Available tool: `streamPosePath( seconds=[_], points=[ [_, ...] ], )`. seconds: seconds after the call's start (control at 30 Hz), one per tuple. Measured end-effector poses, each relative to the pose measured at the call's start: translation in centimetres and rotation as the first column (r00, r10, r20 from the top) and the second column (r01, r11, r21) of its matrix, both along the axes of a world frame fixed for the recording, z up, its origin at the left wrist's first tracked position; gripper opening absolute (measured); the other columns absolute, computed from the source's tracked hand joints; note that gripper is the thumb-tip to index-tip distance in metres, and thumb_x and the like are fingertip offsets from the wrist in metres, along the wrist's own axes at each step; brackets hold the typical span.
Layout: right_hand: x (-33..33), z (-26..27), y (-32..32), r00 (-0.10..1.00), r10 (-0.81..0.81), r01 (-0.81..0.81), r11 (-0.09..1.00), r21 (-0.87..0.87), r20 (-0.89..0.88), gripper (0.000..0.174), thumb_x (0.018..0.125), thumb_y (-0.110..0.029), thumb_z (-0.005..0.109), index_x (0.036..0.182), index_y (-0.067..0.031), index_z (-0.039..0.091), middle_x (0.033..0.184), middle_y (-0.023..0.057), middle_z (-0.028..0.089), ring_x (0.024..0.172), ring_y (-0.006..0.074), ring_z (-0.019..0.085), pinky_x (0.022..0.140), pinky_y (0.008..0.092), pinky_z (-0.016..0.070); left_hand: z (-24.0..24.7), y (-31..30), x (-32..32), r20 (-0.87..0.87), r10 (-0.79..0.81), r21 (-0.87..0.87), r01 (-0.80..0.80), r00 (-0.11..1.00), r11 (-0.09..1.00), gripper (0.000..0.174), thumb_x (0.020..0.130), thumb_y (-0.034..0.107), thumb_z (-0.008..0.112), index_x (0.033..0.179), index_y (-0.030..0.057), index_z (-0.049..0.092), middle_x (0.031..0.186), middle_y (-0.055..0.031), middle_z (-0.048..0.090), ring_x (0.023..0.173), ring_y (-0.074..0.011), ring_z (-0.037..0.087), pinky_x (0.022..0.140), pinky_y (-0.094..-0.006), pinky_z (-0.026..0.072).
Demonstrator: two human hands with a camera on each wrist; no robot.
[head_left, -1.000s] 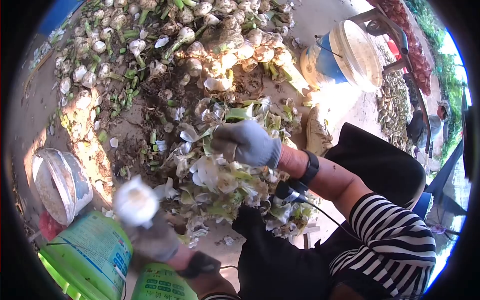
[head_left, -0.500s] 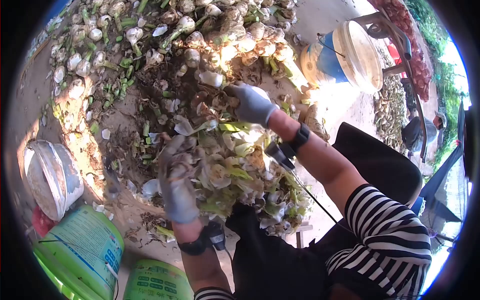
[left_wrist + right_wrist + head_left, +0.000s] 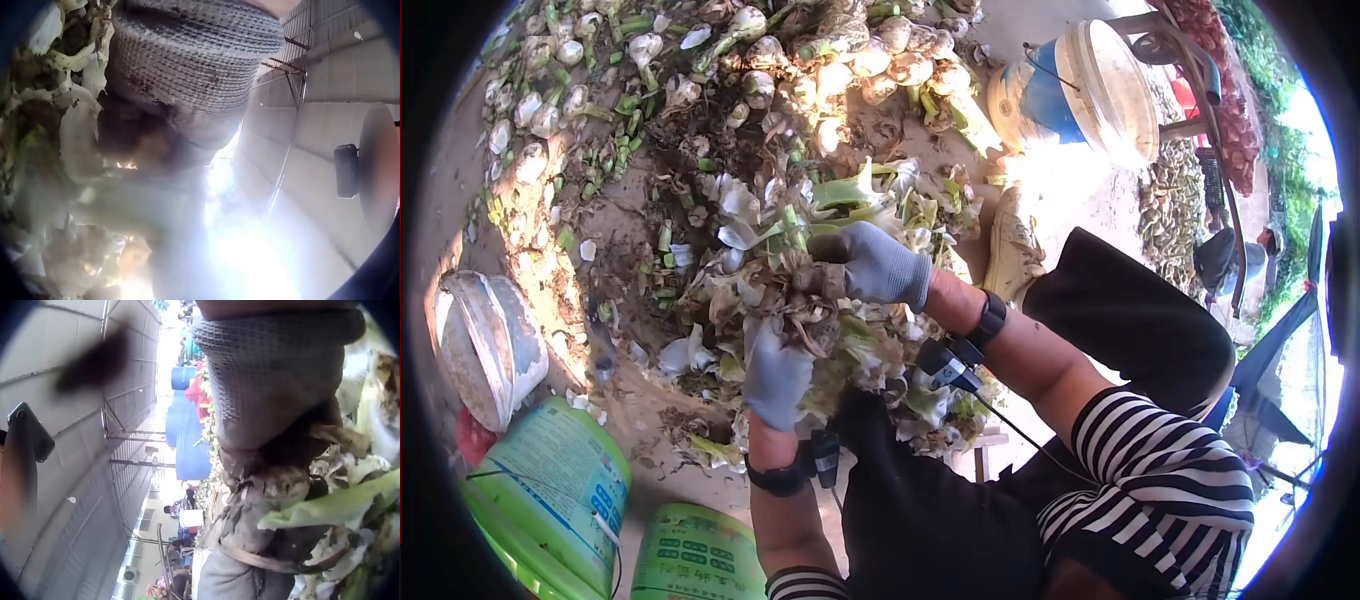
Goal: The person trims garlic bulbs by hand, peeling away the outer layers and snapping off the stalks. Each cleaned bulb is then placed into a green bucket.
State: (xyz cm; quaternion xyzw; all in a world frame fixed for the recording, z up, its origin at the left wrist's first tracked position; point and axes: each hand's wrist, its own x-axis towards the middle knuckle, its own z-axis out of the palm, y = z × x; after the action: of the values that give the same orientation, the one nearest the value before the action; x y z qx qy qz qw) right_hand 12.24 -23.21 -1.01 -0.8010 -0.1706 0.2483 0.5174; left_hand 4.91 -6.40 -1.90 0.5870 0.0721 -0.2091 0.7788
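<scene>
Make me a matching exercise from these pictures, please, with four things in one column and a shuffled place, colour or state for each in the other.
1. Left hand
2. Right sleeve
3. Peelings
4. Blue-banded bucket

A. Upper right of the head view
B. Pale and green, in a heap
C. Wearing a grey glove
D. Black and white stripes

Pairs: 1-C, 2-D, 3-B, 4-A

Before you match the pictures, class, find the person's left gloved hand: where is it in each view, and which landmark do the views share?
Head: left of centre, a little below the middle; the left hand.
Left wrist: large across the top centre.
Right wrist: at the bottom, just right of centre, cut by the edge.
Shared landmark: the pale husks and leaves, along the left in the left wrist view and the right in the right wrist view.
</scene>
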Motion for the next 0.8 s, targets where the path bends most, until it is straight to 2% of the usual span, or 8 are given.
streamPosePath(
  seconds=[0.2,0.3,0.33,0.43,0.53,0.67,0.73,0.8],
  points=[
    [0.5,0.4,-1.0,0.971,0.136,-0.141,0.99,-0.009,-0.199,0.025,0.083,-0.02,0.06,0.098,0.0001,0.059,0.091,0.0097,0.062,0.083,0.012,0.055,0.074,0.0283,0.0446,-0.7,1.1,0.0,-0.078,-0.071,-0.145,0.059,0.994,0.988,0.045,0.078,0.003,0.062,0.12,-0.0007,0.046,0.111,-0.0087,0.056,0.093,-0.0144,0.058,0.079,-0.0281,0.05],
    [0.1,0.3,-0.6,0.948,0.078,0.004,0.967,0.256,-0.31,0.024,0.083,-0.015,0.06,0.1,0.0005,0.059,0.094,0.0064,0.063,0.087,0.0099,0.054,0.078,0.0272,0.0447,1.1,0.5,0.0,-0.327,0.075,-0.57,-0.26,0.942,0.78,0.057,0.079,0.003,0.057,0.131,0.0016,0.035,0.116,-0.0094,0.053,0.096,-0.0145,0.057,0.08,-0.0281,0.0497],
    [-0.1,0.7,-0.6,0.92,0.037,0.087,0.952,0.295,-0.39,0.023,0.082,-0.012,0.06,0.101,0.0006,0.059,0.096,0.0049,0.062,0.088,0.0097,0.054,0.079,0.0267,0.0446,0.4,0.4,-0.5,-0.327,0.077,-0.569,-0.261,0.942,0.78,0.057,0.079,0.003,0.057,0.131,0.0016,0.035,0.116,-0.0094,0.053,0.096,-0.0145,0.057,0.08,-0.0281,0.0497],
    [-1.0,0.8,-0.1,0.862,-0.026,0.245,0.896,0.371,-0.506,0.023,0.082,-0.009,0.06,0.103,0.0003,0.059,0.096,0.0028,0.062,0.088,0.009,0.055,0.08,0.0257,0.0448,0.3,0.2,-1.2,0.053,0.064,0.093,-0.069,0.997,0.993,0.054,0.084,0.023,0.049,0.13,0.0012,0.035,0.117,-0.0131,0.05,0.095,-0.0196,0.058,0.079,-0.0343,0.0525],
    [-2.3,-0.8,0.2,0.842,-0.043,0.314,0.85,0.424,-0.537,0.023,0.081,-0.007,0.06,0.103,-0.0005,0.059,0.093,0.0014,0.062,0.083,0.008,0.055,0.075,0.0252,0.0463,0.6,0.3,-1.5,-0.129,0.319,-0.394,-0.344,0.939,0.852,0.051,0.084,0.024,0.048,0.128,0.001,0.037,0.114,-0.0139,0.051,0.093,-0.0215,0.058,0.074,-0.0369,0.0537],
    [-2.2,-0.3,0.1,0.82,-0.138,0.339,0.899,0.277,-0.556,0.02,0.08,-0.006,0.059,0.1,-0.0009,0.061,0.088,0.0001,0.062,0.075,0.0062,0.055,0.064,0.0232,0.0473,1.0,0.0,-0.2,-0.477,0.2,-0.554,-0.469,0.856,0.688,0.046,0.085,0.027,0.049,0.123,0.0021,0.041,0.107,-0.0122,0.055,0.09,-0.0235,0.06,0.069,-0.0392,0.055],
    [-2.2,-2.5,-0.7,0.912,-0.162,0.253,0.945,0.206,-0.377,0.018,0.079,-0.007,0.059,0.095,-0.0001,0.062,0.084,-0.0004,0.062,0.07,0.006,0.055,0.06,0.0226,0.0469,1.0,-0.7,-0.8,-0.427,0.315,-0.501,-0.511,0.848,0.698,0.044,0.087,0.03,0.051,0.122,0.0056,0.042,0.104,-0.0099,0.056,0.087,-0.0222,0.06,0.068,-0.0385,0.0551],
    [-1.5,-0.2,-0.1,0.738,-0.144,0.314,0.938,0.146,-0.659,0.019,0.078,-0.01,0.06,0.093,0.0003,0.062,0.085,0.0025,0.063,0.072,0.0084,0.056,0.062,0.024,0.0474,-0.1,-0.3,-1.6,-0.129,0.355,-0.224,-0.376,0.926,0.899,0.041,0.089,0.028,0.05,0.124,0.0088,0.042,0.103,-0.0083,0.056,0.085,-0.0207,0.06,0.068,-0.0361,0.0543]
  ],
)
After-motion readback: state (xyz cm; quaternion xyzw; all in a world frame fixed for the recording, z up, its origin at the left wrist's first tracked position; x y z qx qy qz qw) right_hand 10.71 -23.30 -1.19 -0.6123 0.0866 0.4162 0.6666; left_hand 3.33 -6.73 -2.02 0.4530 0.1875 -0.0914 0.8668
